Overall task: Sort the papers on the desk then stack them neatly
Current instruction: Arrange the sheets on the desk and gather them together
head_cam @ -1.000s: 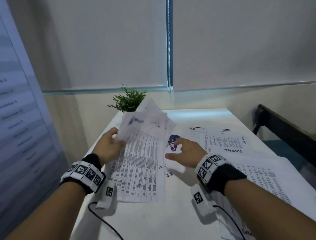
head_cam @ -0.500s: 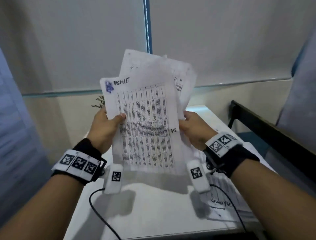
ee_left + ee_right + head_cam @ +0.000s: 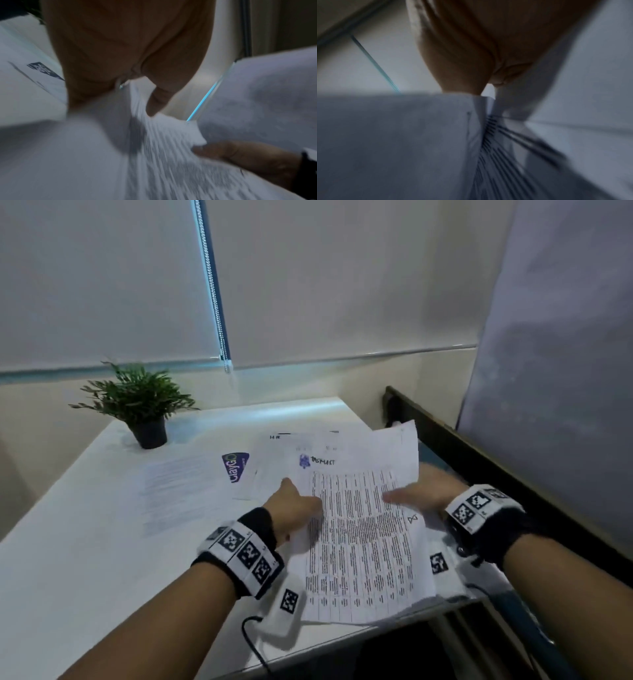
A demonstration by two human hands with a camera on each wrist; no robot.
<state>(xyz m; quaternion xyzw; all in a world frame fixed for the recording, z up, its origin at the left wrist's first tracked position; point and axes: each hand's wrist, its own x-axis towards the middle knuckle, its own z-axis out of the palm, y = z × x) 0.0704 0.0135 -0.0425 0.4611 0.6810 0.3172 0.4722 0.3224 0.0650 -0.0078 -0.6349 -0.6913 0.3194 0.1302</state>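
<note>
— So, how far along is it?
— Partway: left hand (image 3: 291, 505) and right hand (image 3: 419, 491) are each pinching an edge of the sheaf (image 3: 363, 529) over the desk (image 3: 85, 542)'s right side; loose sheets (image 3: 181, 491) are lying unsorted beside it.

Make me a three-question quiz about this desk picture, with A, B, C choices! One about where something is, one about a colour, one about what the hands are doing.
1. Where is the potted plant?
A. far left corner of the desk
B. on the floor
C. on the held papers

2. What colour is the plant's pot?
A. red
B. black
C. yellow

3. What are the hands doing?
A. both hold the printed papers
B. both hang empty
C. one lifts the plant

Answers: 1 A, it stands at the desk's far left by the wall. 2 B, the pot looks black. 3 A, the left hand and right hand grip the sheets' two sides.
</note>
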